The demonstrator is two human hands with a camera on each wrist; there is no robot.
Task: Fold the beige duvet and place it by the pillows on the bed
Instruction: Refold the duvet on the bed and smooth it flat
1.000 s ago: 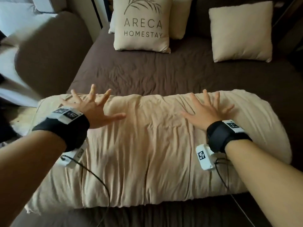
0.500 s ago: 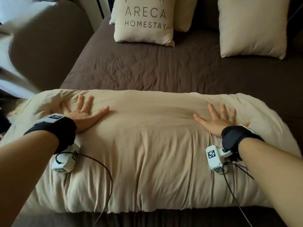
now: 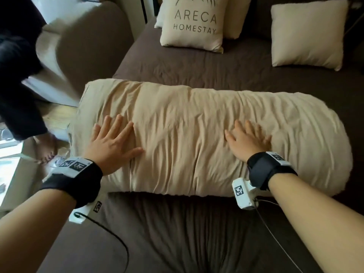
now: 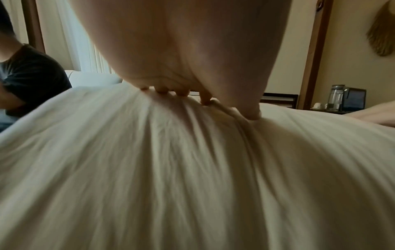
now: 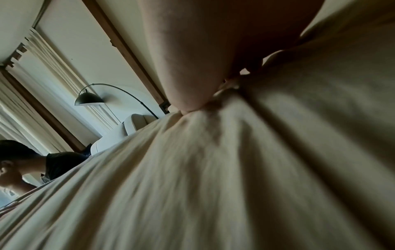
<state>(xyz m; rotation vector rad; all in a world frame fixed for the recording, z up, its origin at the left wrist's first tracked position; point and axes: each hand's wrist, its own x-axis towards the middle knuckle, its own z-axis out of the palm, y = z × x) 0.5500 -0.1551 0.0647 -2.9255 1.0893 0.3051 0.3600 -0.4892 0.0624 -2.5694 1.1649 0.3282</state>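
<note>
The beige duvet (image 3: pixel 189 138) lies folded into a long puffy bundle across the brown bed (image 3: pixel 177 229), a stretch short of the pillows. My left hand (image 3: pixel 113 141) presses flat on its left part, fingers straight and spread. My right hand (image 3: pixel 247 141) presses flat on its right part in the same way. In the left wrist view the left hand (image 4: pixel 181 91) has its fingertips (image 4: pixel 162 90) on the wrinkled duvet (image 4: pixel 192 169). The right wrist view shows the palm of my right hand (image 5: pixel 192 67) sunk into the duvet (image 5: pixel 235 169). A printed pillow (image 3: pixel 194 22) and a plain pillow (image 3: pixel 307 34) stand at the head.
A brown and white armchair (image 3: pixel 84 44) stands left of the bed. Another person in dark clothes (image 3: pixel 17 71) stands barefoot beside it; the same person (image 4: pixel 27 81) shows in both wrist views. Bare brown sheet separates the duvet from the pillows. Cables trail from my wrists.
The duvet now sits farther up the bed, with bare sheet showing in front of it. Both hands stay flat on top, nearer its front edge than before.
</note>
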